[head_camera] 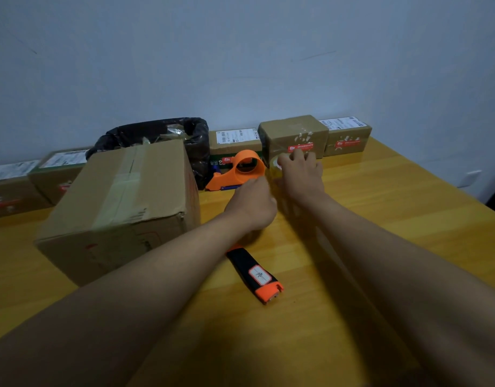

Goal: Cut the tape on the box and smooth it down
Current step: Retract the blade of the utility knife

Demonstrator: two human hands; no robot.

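A big cardboard box [120,208] stands at the left of the yellow table [380,219], with a strip of clear tape running across its top. My right hand [302,174] grips a roll of clear tape [274,164] just right of the orange tape dispenser [240,171]. My left hand [253,205] is beside the roll with its fingers curled; whether they pinch anything is hidden. A black and orange utility knife [254,275] lies on the table under my left forearm, untouched.
A bin lined with a black bag [196,141] stands behind the big box. Several small taped parcels [293,135] line the wall from left to right. The table's right edge runs diagonally past a wall socket [469,177].
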